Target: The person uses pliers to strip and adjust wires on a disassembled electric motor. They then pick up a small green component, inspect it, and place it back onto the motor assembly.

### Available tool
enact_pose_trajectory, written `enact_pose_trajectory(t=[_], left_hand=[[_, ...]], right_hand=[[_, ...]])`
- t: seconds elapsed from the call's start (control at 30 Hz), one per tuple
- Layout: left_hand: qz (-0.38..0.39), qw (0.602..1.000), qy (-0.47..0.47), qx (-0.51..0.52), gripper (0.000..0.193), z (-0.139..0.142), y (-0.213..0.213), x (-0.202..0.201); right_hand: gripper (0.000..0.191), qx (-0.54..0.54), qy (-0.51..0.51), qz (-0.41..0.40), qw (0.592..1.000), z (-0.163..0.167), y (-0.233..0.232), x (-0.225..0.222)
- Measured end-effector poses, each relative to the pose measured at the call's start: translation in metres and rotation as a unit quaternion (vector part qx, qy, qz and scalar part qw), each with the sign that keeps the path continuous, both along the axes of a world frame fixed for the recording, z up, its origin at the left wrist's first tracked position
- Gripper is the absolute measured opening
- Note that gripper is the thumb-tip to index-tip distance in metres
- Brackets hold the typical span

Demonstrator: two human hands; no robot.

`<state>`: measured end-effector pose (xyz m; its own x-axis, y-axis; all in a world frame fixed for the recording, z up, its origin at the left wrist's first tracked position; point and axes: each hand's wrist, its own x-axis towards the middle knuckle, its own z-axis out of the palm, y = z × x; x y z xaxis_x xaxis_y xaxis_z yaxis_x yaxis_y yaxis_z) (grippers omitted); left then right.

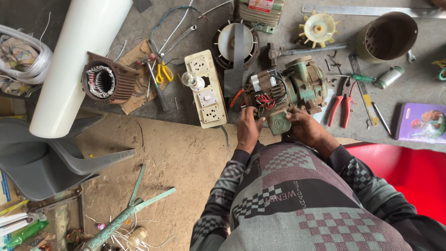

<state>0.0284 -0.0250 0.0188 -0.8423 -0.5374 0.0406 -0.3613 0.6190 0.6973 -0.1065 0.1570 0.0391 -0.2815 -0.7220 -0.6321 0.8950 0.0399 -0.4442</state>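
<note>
Green pump motor point(304, 86), red-handled pliers point(340, 109), grey checkered sweater point(297, 195)

Grey sweater, maroon and black checkered patches, long patterned sleeves

Head camera — steep downward look, workbench point(278, 42) near.

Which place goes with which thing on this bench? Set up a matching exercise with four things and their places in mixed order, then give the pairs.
Things:
1. red-handled pliers
2. yellow-handled scissors
3. cream socket board
4. purple book

Places:
A. just left of the green pump motor that both hands grip
B. far right edge of the bench
C. just right of the pump motor
D. between the wound stator and the socket board

Pairs: 1-C, 2-D, 3-A, 4-B

The left hand and the right hand both rest on the motor's near end.
</note>
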Motion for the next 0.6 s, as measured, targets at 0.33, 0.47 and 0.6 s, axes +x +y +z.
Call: enact_pose_trajectory(t=[0.33, 0.47, 0.6], left_hand=[[0.088, 0.83, 0.069, 0.546, 0.032, 0.029, 0.003, 0.001], [0.103, 0.791, 0.093, 0.596, 0.029, 0.022, 0.004, -0.001], [0.136, 0.741, 0.126, 0.646, 0.021, 0.011, -0.005, -0.006]], right_hand=[[0.05, -0.054, 0.036, -0.018, 0.998, 0.028, -0.009, -0.011], [0.052, -0.017, 0.061, -0.023, 0.998, 0.025, -0.015, -0.013], [0.055, -0.035, 0.052, -0.031, 0.998, 0.029, -0.014, -0.01]])
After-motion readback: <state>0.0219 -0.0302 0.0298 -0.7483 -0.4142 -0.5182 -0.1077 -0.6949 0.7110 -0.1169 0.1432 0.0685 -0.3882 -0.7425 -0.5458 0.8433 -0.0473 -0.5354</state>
